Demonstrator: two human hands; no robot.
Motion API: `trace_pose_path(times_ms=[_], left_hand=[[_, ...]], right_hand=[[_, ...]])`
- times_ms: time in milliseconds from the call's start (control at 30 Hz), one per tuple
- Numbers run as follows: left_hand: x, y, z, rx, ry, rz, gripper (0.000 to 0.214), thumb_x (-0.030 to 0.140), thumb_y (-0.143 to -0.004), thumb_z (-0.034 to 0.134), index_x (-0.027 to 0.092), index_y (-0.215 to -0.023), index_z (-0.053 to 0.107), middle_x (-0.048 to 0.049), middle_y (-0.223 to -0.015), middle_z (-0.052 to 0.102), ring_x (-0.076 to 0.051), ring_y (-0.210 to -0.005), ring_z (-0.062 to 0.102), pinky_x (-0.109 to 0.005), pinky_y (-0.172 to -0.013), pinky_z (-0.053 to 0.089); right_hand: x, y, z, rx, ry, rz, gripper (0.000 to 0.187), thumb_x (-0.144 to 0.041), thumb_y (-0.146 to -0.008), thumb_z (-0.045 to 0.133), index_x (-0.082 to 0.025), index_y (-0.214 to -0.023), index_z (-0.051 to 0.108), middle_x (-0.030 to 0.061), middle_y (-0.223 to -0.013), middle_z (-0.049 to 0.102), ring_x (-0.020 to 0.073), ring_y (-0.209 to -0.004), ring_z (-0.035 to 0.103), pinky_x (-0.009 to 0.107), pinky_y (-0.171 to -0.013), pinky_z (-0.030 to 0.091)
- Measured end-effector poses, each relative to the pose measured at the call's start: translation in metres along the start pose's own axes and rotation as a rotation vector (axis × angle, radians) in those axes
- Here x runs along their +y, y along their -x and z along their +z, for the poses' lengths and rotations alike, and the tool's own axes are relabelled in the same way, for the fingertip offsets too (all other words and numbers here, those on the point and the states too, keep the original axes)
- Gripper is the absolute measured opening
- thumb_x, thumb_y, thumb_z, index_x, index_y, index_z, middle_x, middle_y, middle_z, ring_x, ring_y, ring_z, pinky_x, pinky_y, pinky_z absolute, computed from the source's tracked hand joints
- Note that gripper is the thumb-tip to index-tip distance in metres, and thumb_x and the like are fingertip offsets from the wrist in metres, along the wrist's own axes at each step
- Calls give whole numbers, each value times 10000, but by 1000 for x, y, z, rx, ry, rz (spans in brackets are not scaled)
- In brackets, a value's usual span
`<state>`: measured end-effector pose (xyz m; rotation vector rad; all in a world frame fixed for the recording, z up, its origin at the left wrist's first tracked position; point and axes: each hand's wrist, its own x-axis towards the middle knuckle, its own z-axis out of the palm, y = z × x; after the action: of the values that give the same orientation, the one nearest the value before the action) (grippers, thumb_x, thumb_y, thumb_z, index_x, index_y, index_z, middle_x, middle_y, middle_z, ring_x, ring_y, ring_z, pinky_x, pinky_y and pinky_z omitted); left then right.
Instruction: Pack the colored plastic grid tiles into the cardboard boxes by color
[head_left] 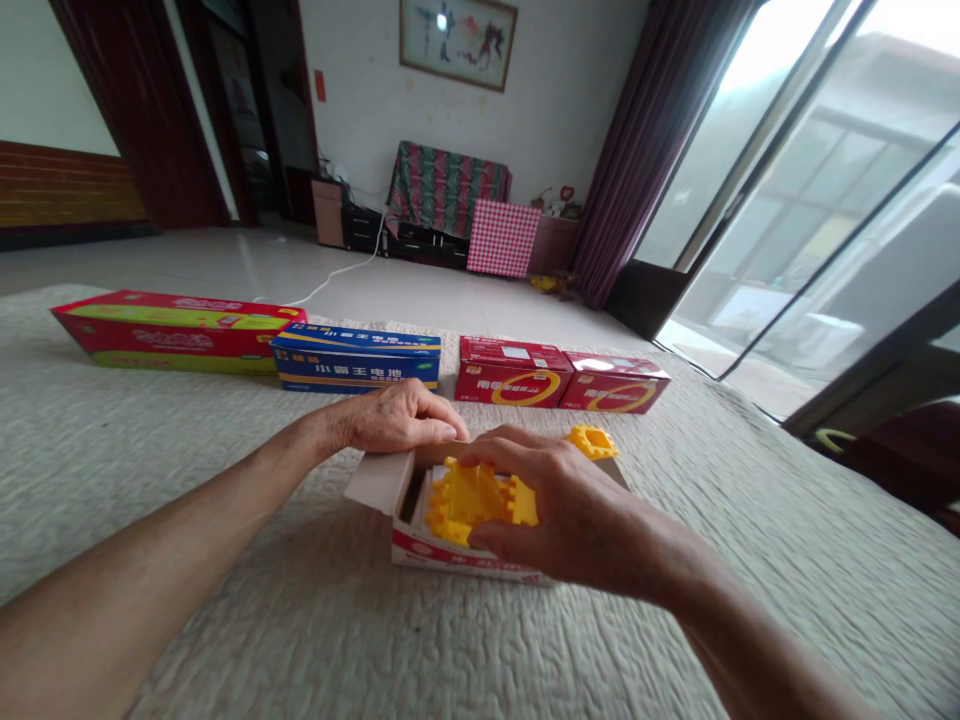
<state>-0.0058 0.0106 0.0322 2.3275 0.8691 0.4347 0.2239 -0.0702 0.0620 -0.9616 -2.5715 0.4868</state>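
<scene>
An opened cardboard box [405, 545] with red and white print sits in front of me, its left flap folded outward. My right hand [547, 490] reaches over it, thumb and fingers gripping a yellow plastic toy block [476, 492] with toothed edges at the box's opening. The fingers of my left hand [409, 415] are curled over the back rim of the box. Another yellow toothed block [592, 440] shows behind my right hand, by the box's far right corner. Much of the inside is hidden by my right hand.
Behind the box stand a long red and green box [180, 335], a blue battery box [356, 360] and two red boxes [510, 372] in a row. Everything rests on a pale quilted cover [300, 620]. A glass door [810, 200] is at the right.
</scene>
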Motion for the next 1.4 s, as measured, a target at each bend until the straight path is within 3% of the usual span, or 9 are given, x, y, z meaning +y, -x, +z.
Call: trace_pose_path(times_ms=[200, 367, 500, 1067, 1267, 1400], left_hand=[[0, 0, 0, 17, 0, 11, 289, 311, -857, 540, 199, -1023, 749, -24, -1004, 752, -194, -933, 665, -252, -852, 479], [1, 2, 0, 38, 36, 2, 283, 332, -835, 571, 191, -994, 758, -24, -938, 759, -197, -907, 669, -241, -826, 486], [1, 2, 1, 48, 52, 6, 284, 333, -833, 570, 179, -981, 758, -30, -934, 756, -196, -906, 666, -247, -828, 487], [-1, 1, 1, 48, 60, 19, 289, 347, -828, 579, 182, -982, 761, -28, -917, 761, -197, -908, 670, -241, -826, 490], [-1, 1, 0, 41, 44, 9, 295, 351, -833, 576, 189, -1003, 755, -27, -938, 759, -201, -912, 669, -251, -835, 492], [-1, 1, 0, 26, 13, -6, 299, 342, -848, 557, 184, -1014, 750, -33, -989, 753, -199, -944, 663, -244, -849, 485]], right_hand=[[1, 3, -4, 20, 1, 1, 432, -230, -781, 672, -242, -1209, 616, 54, -1118, 654, 172, -932, 612, 301, -781, 467], [-3, 7, -9, -26, 21, -47, 264, -158, -885, 509, -217, -1094, 660, 27, -902, 692, 132, -776, 616, 272, -710, 443], [-8, 7, -6, -86, 45, -87, 253, -157, -927, 431, -187, -1009, 668, 38, -853, 688, 135, -767, 608, 276, -706, 443], [-6, 3, 3, -164, 49, -60, 201, -112, -884, 454, -168, -926, 643, 48, -840, 679, 144, -780, 609, 286, -720, 450], [-3, 7, -6, -78, 38, -65, 243, -144, -907, 443, -201, -1011, 656, 45, -951, 702, 143, -807, 634, 275, -716, 479], [31, 16, -37, 201, 117, 17, 258, -233, -909, 469, -233, -1089, 653, 48, -1043, 703, 189, -905, 648, 324, -784, 521]])
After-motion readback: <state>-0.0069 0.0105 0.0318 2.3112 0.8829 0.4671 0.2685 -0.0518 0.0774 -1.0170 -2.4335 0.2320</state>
